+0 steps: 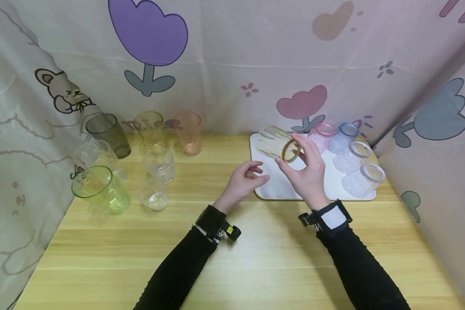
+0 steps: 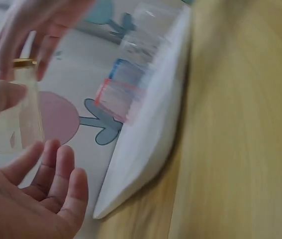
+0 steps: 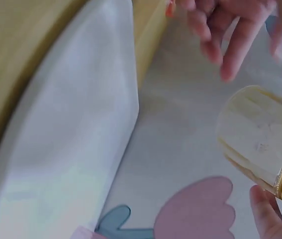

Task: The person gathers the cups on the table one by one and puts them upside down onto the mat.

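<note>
In the head view my right hand (image 1: 308,172) holds a pale yellow drinking glass (image 1: 270,142) by its thick amber base, with thumb and fingers on either side. The glass is tilted, mouth toward the upper left, raised above the white tray (image 1: 271,185). My left hand (image 1: 243,185) hovers just left of the tray's front part, fingers loosely bent and nothing in them. A gap separates it from the glass in the right wrist view. Base up on the tray's right side stand a pink glass (image 1: 320,137), a blue glass (image 1: 343,137) and two clear glasses (image 1: 350,157).
On the wooden table's (image 1: 232,275) left side several glasses stand upright: a dark grey glass (image 1: 108,135), a yellow glass (image 1: 150,129), an orange glass (image 1: 187,133), a green glass (image 1: 102,191) and clear ones. A patterned cloth (image 1: 224,51) hangs behind and at both sides.
</note>
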`<control>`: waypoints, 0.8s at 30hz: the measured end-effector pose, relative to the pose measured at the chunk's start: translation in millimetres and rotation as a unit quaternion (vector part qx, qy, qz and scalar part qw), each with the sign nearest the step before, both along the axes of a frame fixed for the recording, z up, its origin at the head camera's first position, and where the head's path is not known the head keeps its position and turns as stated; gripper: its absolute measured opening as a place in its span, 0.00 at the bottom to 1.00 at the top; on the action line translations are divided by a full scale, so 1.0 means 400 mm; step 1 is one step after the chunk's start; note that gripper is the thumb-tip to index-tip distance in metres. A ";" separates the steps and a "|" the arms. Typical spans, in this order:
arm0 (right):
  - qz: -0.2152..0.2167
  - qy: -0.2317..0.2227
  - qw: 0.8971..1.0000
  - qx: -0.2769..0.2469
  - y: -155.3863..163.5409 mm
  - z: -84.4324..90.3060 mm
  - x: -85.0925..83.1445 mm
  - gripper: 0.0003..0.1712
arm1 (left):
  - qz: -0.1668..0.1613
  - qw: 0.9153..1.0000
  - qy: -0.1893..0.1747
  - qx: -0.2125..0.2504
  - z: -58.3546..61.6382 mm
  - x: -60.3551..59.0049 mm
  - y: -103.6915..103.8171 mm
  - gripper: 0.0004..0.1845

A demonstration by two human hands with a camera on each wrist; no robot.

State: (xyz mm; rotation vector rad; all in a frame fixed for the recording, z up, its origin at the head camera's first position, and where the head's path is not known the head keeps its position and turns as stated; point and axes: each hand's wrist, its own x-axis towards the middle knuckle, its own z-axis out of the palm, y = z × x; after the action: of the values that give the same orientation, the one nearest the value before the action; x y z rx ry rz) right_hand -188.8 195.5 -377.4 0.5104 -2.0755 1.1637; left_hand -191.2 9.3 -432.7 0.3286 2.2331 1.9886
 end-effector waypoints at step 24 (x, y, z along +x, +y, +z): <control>-0.091 -0.227 0.946 0.212 0.210 0.117 -0.094 0.38 | -0.170 0.832 0.264 -0.457 -0.016 0.024 0.028 0.07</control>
State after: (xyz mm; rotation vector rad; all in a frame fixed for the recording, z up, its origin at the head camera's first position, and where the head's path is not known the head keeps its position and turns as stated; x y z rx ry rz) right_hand -226.3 279.5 -330.5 0.2452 -2.7324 0.7733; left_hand -181.7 20.3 -439.0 1.1163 2.8404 0.5286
